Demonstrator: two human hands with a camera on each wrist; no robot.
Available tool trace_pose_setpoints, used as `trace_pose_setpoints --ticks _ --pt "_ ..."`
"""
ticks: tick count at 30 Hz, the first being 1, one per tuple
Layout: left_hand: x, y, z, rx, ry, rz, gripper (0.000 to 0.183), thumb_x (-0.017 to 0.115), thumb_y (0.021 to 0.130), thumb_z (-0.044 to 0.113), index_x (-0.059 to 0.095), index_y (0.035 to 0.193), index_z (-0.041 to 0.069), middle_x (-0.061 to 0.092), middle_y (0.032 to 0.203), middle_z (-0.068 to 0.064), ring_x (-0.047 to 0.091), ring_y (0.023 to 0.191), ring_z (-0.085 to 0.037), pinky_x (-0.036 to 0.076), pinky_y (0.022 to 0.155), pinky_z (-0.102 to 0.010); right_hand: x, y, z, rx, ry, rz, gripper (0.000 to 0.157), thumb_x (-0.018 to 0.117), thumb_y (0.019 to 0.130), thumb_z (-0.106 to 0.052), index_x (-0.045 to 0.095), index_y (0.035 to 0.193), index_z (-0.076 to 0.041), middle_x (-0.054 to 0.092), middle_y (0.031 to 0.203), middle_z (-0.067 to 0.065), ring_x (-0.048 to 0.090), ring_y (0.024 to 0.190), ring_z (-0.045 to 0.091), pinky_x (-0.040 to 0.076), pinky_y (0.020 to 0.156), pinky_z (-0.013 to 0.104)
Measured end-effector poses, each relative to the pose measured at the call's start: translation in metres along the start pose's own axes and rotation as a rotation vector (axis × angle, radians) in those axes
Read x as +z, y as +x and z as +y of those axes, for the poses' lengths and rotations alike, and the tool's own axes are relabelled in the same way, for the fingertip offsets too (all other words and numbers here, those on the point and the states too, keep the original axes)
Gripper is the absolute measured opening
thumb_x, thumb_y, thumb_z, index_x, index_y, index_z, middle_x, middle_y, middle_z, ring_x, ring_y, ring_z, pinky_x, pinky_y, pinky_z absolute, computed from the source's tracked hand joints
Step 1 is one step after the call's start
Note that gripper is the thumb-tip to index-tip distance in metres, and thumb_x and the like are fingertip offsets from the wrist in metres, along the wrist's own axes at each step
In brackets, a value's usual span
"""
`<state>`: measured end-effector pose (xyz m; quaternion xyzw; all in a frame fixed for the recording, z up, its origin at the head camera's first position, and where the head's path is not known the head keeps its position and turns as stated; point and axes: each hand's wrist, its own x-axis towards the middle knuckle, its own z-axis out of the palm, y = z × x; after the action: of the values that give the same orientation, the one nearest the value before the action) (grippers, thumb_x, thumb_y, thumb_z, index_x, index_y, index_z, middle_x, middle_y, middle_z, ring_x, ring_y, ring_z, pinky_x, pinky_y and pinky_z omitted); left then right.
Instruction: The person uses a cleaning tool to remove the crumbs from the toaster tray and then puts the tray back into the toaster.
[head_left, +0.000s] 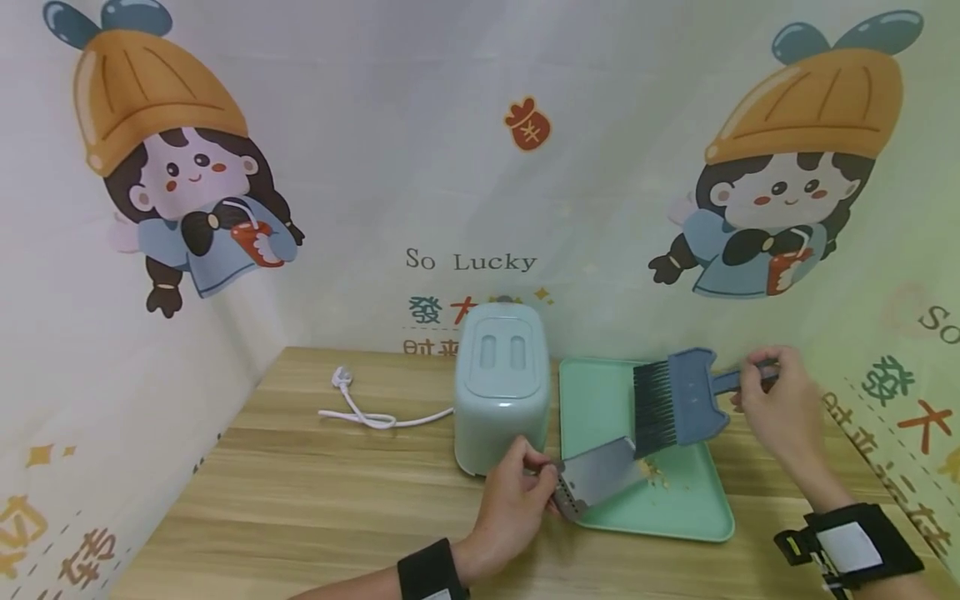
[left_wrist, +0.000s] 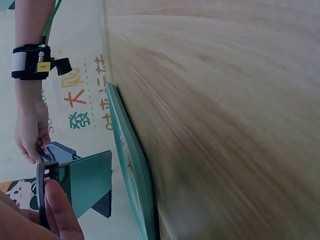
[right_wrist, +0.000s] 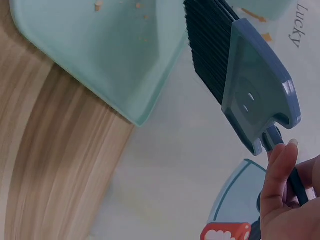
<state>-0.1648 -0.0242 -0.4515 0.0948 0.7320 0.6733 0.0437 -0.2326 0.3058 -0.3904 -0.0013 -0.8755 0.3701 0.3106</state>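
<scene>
My left hand [head_left: 513, 504] grips the dark slotted edge of a flat metal scraper [head_left: 603, 471], which tilts over the green tray [head_left: 592, 392]. My right hand [head_left: 783, 408] holds a blue brush [head_left: 693, 396] by its narrow handle, thumb and fingers wrapped round it. The brush's black bristles [right_wrist: 210, 55] point left, and in the head view their lower tips overlap the scraper's far corner. A small pile of pale crumbs [head_left: 654, 475] lies on the tray just past the scraper's edge. In the left wrist view the scraper blade [left_wrist: 92, 180] stands above the tray's rim.
Left of the tray stands a pale green toaster [head_left: 501, 417], its top covered, close to my left hand. Its white cord [head_left: 420, 419] and plug [head_left: 342, 377] lie on the wooden table [head_left: 315, 500]. A printed cloth [head_left: 360, 167] hangs behind and at both sides.
</scene>
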Motion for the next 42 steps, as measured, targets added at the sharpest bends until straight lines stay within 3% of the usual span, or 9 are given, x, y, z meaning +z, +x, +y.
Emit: trace_pose_setpoints --ticks 4,8,12,18,21,26,33,39,42 --pt "-0.001 0.000 0.000 0.012 0.002 0.006 0.008 0.061 0.106 0.005 0.056 0.112 0.003 0.067 0.120 -0.015 0.073 0.080 -0.018 0.064 0.070 -0.047 0.002 0.004 -0.007 0.002 0.032 0.046 0.020 0.051 0.107 -0.011 0.057 0.120 0.004 0.073 0.074 0.021 0.057 0.050 -0.013 0.045 0.045 0.013" --pt "-0.001 0.000 0.002 0.019 -0.008 0.004 0.007 0.060 0.107 0.005 0.056 0.112 0.003 0.067 0.124 -0.016 0.073 0.083 -0.018 0.065 0.069 -0.041 0.011 0.002 -0.011 -0.099 0.038 0.058 0.014 0.054 0.105 -0.005 0.058 0.113 0.006 0.072 0.071 0.020 0.054 0.051 -0.015 0.043 0.042 0.014" --pt "-0.001 0.000 0.005 0.028 0.000 0.003 0.007 0.060 0.107 0.005 0.057 0.112 0.003 0.067 0.122 -0.016 0.073 0.083 -0.018 0.065 0.069 -0.041 0.010 -0.007 -0.010 -0.171 0.020 0.062 0.009 0.056 0.103 0.000 0.059 0.109 0.006 0.071 0.069 0.018 0.050 0.053 -0.018 0.040 0.040 0.015" --pt "-0.003 0.001 0.004 0.028 0.005 0.011 0.008 0.061 0.106 0.005 0.057 0.113 0.003 0.067 0.122 -0.016 0.074 0.085 -0.019 0.065 0.071 -0.043 0.002 -0.005 -0.015 -0.145 0.061 0.136 0.014 0.057 0.104 -0.003 0.060 0.115 0.004 0.072 0.076 0.021 0.052 0.056 -0.019 0.041 0.044 0.010" --pt "-0.003 0.000 0.003 0.029 0.000 0.020 0.008 0.061 0.106 0.005 0.057 0.112 0.002 0.068 0.122 -0.017 0.074 0.085 -0.018 0.065 0.072 -0.045 0.005 -0.003 -0.018 -0.179 0.095 0.122 0.013 0.058 0.103 -0.002 0.060 0.114 0.006 0.072 0.075 0.022 0.056 0.056 -0.017 0.045 0.048 0.008" --pt "-0.003 0.000 0.003 0.040 0.018 0.024 0.007 0.061 0.106 0.005 0.057 0.111 0.002 0.068 0.118 -0.016 0.073 0.081 -0.014 0.065 0.071 -0.045 0.007 -0.012 -0.014 -0.241 0.053 0.094 0.009 0.060 0.100 0.003 0.062 0.108 0.006 0.071 0.073 0.018 0.052 0.057 -0.020 0.043 0.046 0.010" --pt "-0.003 0.000 0.003 0.028 0.017 0.025 0.008 0.061 0.106 0.004 0.057 0.113 0.002 0.067 0.121 -0.016 0.072 0.080 -0.015 0.065 0.070 -0.042 0.003 -0.009 -0.016 -0.186 0.082 0.140 0.012 0.058 0.103 0.000 0.060 0.113 0.006 0.072 0.077 0.022 0.054 0.058 -0.019 0.044 0.048 0.007" --pt "-0.003 0.000 0.003 0.022 0.003 0.026 0.008 0.061 0.106 0.005 0.057 0.112 0.002 0.068 0.122 -0.016 0.073 0.081 -0.016 0.065 0.070 -0.043 0.012 -0.008 -0.017 -0.302 0.073 0.119 0.009 0.060 0.100 0.005 0.061 0.108 0.009 0.072 0.076 0.019 0.053 0.061 -0.021 0.045 0.052 0.005" --pt "-0.003 0.000 0.002 0.022 0.004 0.019 0.008 0.061 0.106 0.005 0.058 0.113 0.002 0.068 0.122 -0.017 0.073 0.080 -0.016 0.065 0.070 -0.042 0.010 -0.011 -0.019 -0.303 0.048 0.154 0.009 0.061 0.098 0.006 0.062 0.107 0.007 0.072 0.074 0.018 0.050 0.062 -0.024 0.042 0.052 0.005"
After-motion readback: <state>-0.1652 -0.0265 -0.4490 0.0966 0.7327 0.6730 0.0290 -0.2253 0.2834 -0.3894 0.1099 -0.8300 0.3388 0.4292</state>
